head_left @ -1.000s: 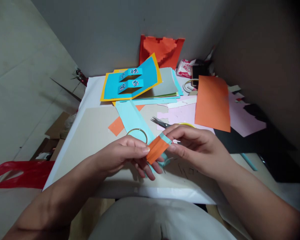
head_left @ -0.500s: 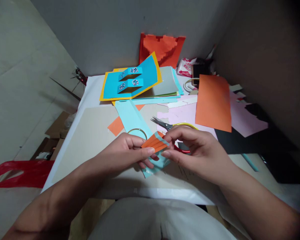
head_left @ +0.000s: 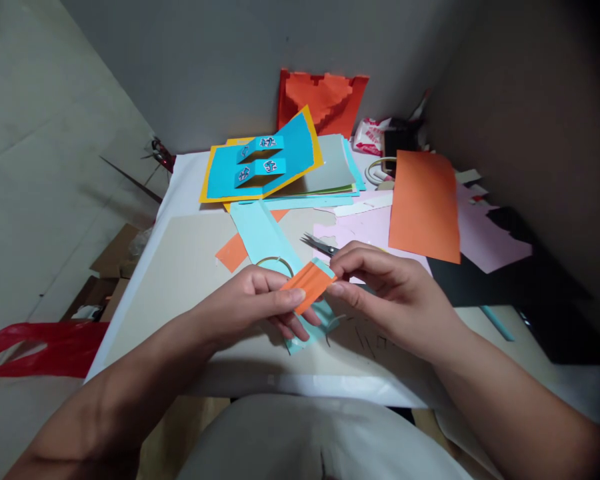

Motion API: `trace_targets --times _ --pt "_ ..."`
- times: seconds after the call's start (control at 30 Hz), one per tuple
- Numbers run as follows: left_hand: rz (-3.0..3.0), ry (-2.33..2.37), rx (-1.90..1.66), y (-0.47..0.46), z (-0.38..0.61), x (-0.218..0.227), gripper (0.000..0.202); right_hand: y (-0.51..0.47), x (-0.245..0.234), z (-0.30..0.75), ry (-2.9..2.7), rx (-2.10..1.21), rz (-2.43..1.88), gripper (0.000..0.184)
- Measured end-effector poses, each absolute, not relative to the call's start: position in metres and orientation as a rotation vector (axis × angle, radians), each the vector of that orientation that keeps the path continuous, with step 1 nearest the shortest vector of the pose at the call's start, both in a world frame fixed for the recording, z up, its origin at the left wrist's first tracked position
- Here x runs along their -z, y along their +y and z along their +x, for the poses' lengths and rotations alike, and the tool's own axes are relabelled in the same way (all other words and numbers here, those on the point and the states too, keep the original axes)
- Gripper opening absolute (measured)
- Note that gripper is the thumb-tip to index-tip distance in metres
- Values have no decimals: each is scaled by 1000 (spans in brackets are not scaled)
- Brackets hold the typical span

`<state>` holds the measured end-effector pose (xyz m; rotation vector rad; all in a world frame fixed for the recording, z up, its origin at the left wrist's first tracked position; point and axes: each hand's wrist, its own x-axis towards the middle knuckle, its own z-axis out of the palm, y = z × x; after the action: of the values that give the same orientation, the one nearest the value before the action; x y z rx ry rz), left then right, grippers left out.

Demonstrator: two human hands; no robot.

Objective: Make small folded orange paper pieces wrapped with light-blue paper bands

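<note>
A small folded piece of orange paper (head_left: 312, 283) with a pale blue strip along its far end is held above the table. My left hand (head_left: 257, 300) grips its near end, thumb on top and fingers beneath. At the far right corner, the thumb and forefinger of my right hand (head_left: 390, 293) pinch the paper's edge. Below lies a long light blue paper strip (head_left: 267, 233), partly hidden by my hands, with a tape ring (head_left: 276, 259) on it. Scissors (head_left: 319, 245) rest just beyond my right hand, which covers most of their handles.
A blue and yellow pop-up card (head_left: 295, 143) lies on a paper stack at the back. Behind it a red cut-paper card (head_left: 325, 100) leans on the wall. Orange paper (head_left: 425, 207), pink paper (head_left: 500, 233) and black paper (head_left: 505, 280) cover the right side. A red bag (head_left: 45, 348) hangs at left.
The orange piece has turned flatter, showing more of its face and the blue strip. My right hand has shifted slightly, now hiding the scissors' handles.
</note>
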<state>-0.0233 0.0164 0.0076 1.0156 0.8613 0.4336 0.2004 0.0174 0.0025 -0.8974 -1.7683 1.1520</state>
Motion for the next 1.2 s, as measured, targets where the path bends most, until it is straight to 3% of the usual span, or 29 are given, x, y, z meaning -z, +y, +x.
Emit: trace_targets --times 0.3,0.63,1.0,1.2 --pt "1120 1075 -493 10 -17 -14 22 16 -3 199 -1787 -1153 -915 7" --pt "1148 1115 -558 9 -15 -13 31 17 -1 200 -1776 -1203 -903 7" --pt "1123 1098 -653 7 -16 -13 25 19 2 199 -1749 -1195 -908 2" --pt "1080 1105 -736 4 -10 -11 38 17 -1 198 -1763 -1161 -993 4"
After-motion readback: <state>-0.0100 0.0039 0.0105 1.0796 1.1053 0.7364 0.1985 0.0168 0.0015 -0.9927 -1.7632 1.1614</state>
